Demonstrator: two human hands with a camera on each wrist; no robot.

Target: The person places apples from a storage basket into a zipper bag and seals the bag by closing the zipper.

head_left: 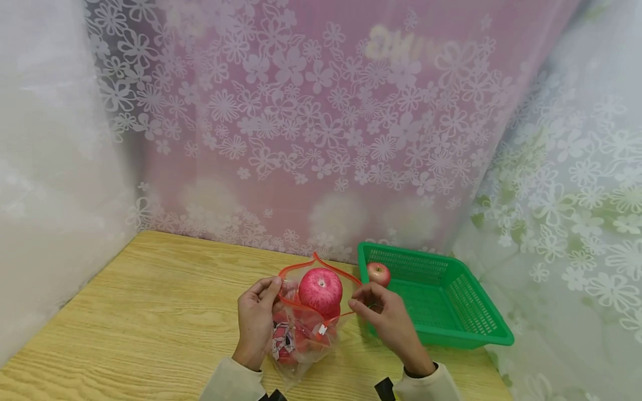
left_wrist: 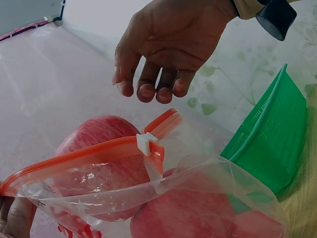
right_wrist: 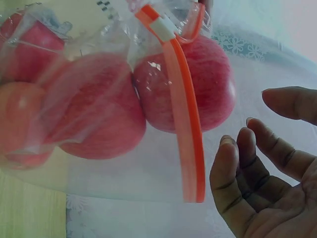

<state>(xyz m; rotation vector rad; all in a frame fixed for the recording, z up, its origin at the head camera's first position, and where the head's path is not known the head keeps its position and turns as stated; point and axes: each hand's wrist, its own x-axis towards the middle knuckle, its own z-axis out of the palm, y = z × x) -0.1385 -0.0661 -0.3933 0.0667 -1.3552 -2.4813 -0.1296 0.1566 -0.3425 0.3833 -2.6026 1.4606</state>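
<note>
My left hand pinches the left side of the mouth of a clear zip bag between thumb and fingers. The bag has an orange zip strip and a white slider, and its mouth gapes. Several red apples fill it; the top apple pokes up through the opening. My right hand is just right of the bag mouth, between bag and basket. In the right wrist view its fingers are loosely bent and apart from the orange strip, holding nothing.
A green plastic basket stands at the right of the wooden table. One apple lies in its back left corner. A pink flowered sheet hangs behind the table, with pale sheeting on both sides.
</note>
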